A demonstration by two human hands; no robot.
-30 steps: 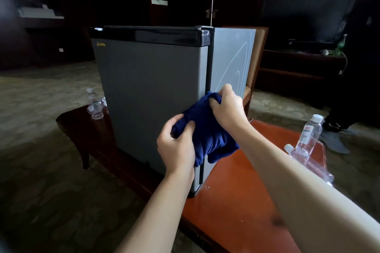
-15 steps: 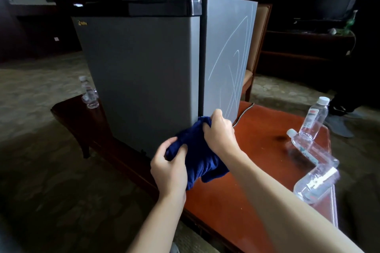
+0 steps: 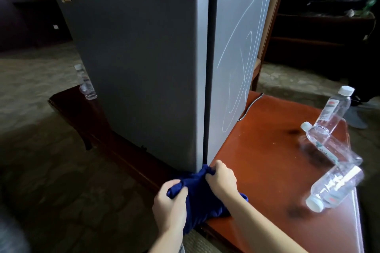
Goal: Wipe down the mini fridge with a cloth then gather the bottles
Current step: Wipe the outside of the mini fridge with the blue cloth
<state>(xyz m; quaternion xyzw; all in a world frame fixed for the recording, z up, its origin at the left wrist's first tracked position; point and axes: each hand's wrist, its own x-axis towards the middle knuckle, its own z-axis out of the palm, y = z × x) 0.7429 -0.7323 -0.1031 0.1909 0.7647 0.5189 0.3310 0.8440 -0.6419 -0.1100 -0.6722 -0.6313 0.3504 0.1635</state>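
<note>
A dark blue cloth [image 3: 202, 193] is held bunched in both hands at the bottom front corner of the mini fridge [image 3: 148, 63]. The left hand [image 3: 170, 205] is closed around the cloth's left end, fingers curled tight over a fold, thumb on top. The right hand [image 3: 221, 178] is closed on the cloth's upper part, knuckles up, fingertips tucked into the fabric just beside the fridge's lower corner. The top of the cloth is pressed against that corner where the door edge meets the side panel; the rest is draped over the near edge of the table [image 3: 267, 150].

The fridge is seen standing upright on the reddish-brown wooden table, grey door facing left of view, lighter side panel with curved line markings facing right. A thin cord [image 3: 249, 106] is seen running along the tabletop behind the fridge's right side.

Bottles noted: one upright bottle [image 3: 334, 108] near the table's far right edge; one lying bottle [image 3: 333, 145] just in front of it, cap toward the fridge; a third tilted bottle [image 3: 335, 188], cap nearest the camera, appears to touch the lying one. A fourth small bottle [image 3: 84, 82] is seen upright on the table's left end, beside the fridge door.
</note>
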